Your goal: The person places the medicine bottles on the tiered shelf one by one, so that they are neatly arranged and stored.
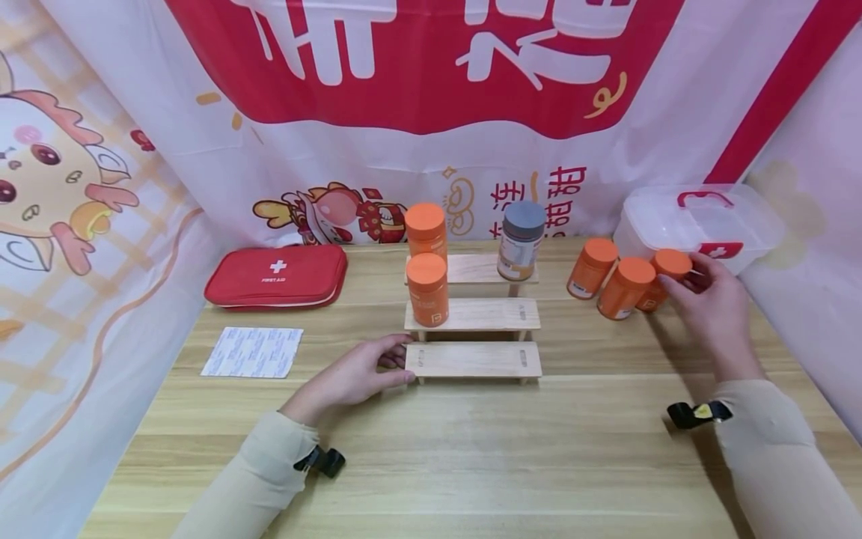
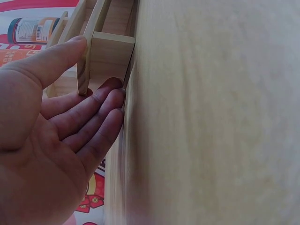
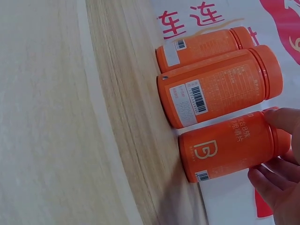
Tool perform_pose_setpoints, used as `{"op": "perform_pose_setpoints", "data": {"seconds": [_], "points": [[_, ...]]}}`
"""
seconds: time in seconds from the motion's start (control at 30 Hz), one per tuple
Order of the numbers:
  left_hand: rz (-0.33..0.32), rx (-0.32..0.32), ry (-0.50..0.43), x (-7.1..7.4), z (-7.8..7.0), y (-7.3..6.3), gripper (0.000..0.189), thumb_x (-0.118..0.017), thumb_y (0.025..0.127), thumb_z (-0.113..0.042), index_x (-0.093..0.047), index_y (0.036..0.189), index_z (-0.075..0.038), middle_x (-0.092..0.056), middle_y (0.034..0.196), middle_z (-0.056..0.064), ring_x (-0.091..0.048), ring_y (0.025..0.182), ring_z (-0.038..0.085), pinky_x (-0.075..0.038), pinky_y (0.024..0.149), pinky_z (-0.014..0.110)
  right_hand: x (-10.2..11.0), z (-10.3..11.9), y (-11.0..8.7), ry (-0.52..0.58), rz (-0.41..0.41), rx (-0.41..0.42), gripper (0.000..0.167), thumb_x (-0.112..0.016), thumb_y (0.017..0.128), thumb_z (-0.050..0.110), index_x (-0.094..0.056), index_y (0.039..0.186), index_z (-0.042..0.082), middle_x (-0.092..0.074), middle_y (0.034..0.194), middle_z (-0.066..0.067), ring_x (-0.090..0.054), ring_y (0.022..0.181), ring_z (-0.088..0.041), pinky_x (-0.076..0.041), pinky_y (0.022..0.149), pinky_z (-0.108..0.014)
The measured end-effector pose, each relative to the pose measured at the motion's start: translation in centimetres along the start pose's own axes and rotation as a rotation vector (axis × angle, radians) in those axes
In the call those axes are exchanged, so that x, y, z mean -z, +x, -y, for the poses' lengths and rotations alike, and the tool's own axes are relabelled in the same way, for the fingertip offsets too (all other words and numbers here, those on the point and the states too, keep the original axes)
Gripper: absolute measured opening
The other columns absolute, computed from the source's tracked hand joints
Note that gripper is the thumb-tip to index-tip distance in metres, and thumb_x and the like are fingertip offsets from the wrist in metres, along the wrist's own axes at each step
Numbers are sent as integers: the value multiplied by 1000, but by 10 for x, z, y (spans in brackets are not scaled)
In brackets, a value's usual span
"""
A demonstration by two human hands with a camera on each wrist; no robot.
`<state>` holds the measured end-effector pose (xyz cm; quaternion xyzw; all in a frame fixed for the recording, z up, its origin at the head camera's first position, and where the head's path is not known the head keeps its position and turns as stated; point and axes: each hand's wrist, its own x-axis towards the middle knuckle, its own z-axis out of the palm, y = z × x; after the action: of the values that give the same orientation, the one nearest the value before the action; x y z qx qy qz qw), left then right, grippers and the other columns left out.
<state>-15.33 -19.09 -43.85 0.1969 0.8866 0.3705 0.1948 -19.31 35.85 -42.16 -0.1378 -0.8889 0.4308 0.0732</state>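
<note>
My right hand (image 1: 720, 307) grips the rightmost orange bottle (image 3: 227, 149) near its cap, thumb on one side and fingers on the other. That bottle stands upright on the table, beside two more orange bottles, a middle one (image 1: 626, 288) and a left one (image 1: 592, 268). At the left end of the lowest tier, my left hand (image 1: 364, 370) holds the wooden step stand (image 1: 474, 359) between thumb and fingertips. Orange bottles stand at the left of the top tier (image 1: 426, 227) and middle tier (image 1: 427, 290). A grey-capped bottle (image 1: 521, 239) sits at the top tier's right.
A red first aid pouch (image 1: 276, 277) lies at the back left, with a white printed packet (image 1: 253, 352) in front of it. Behind the right-hand bottles stands a clear plastic box (image 1: 700, 217) with a red handle. A printed cloth (image 1: 377, 180) hangs along the table's back.
</note>
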Motion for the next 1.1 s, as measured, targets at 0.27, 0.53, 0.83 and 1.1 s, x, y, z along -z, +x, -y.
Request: {"op": "perform_pose_setpoints", "data": {"seconds": [0.27, 0.53, 0.83, 1.1], "points": [[-8, -5, 9, 0, -1, 0, 62, -78, 101, -34, -57, 153, -7, -74, 121, 3, -68, 114, 17, -57, 104, 45, -3, 0, 1, -29, -24, -9, 85, -62, 105, 55, -27, 172, 18, -39, 173, -18, -47, 153, -43, -44, 120, -49], [-4, -7, 5, 0, 0, 0, 63, -78, 101, -34, -56, 153, -6, -74, 122, 3, -68, 114, 18, -57, 105, 46, -4, -3, 0, -27, -57, -12, 84, -63, 104, 57, -32, 171, 17, -42, 172, -17, -47, 152, -42, -44, 122, -49], [2, -10, -7, 1, -2, -1, 61, -78, 101, -32, -56, 153, -6, -73, 120, 3, -68, 113, 17, -57, 102, 43, 1, -5, -5, -53, -106, 4, 80, -66, 104, 51, -36, 169, 14, -48, 167, -20, -52, 146, -42, -47, 121, -35], [4, -8, -5, 1, 0, 0, 62, -78, 101, -33, -56, 153, -7, -73, 121, 3, -68, 113, 17, -57, 103, 44, 8, -8, -16, -51, -192, 41, 73, -73, 101, 46, -47, 164, 18, -59, 157, -18, -57, 120, -10, -46, 101, -2]]}}
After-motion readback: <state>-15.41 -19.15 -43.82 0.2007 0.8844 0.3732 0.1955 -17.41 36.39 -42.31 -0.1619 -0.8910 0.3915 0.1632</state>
